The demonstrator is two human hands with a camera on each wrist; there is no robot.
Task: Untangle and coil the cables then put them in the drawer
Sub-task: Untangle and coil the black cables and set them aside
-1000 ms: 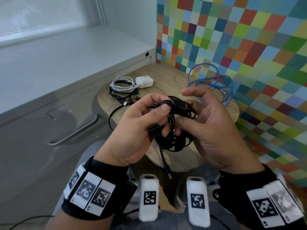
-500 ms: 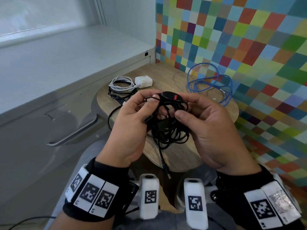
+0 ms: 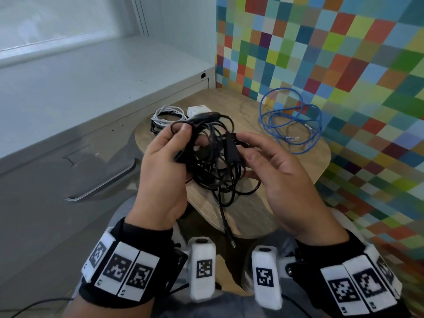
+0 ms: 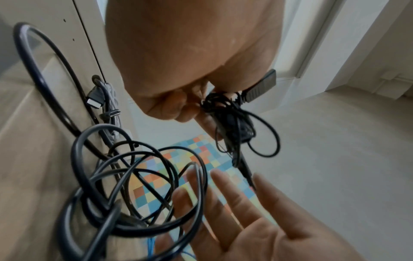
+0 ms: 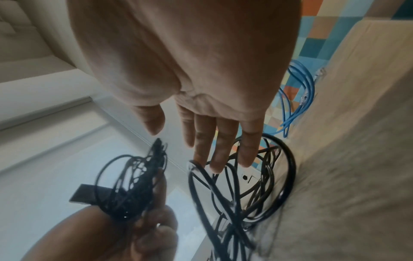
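A: Where is the black cable bundle (image 3: 213, 161) right now?

B: Up in the air above the round wooden desk (image 3: 305, 171), between both hands. The left hand (image 3: 165, 166) grips it, thumb and fingers curled round a clump of thin strands near the inline switch (image 3: 204, 116), which shows a red mark.

A: And the right hand (image 3: 282, 177)?

B: Loose and spread, fingers nearly straight, holding nothing. In the right wrist view its fingertips (image 5: 245, 159) sit just at the thicker loops; whether they touch is hard to say.

A: Is the bundle tidy?

B: No, it is a tangle. Several loops hang down below the left hand, and 1 end with a barrel plug (image 3: 230, 236) dangles past the desk edge.

A: What else lies on the desk?

B: A blue cable (image 3: 291, 121) in loose loops at the far right, near the checkered wall (image 3: 332, 53). At the far left, a white cable (image 3: 166, 113) coiled beside a white charger (image 3: 197, 110), partly hidden behind the switch.

A: The drawer?

B: A grey cabinet front with a metal handle (image 3: 103, 184) stands left of the desk, closed.
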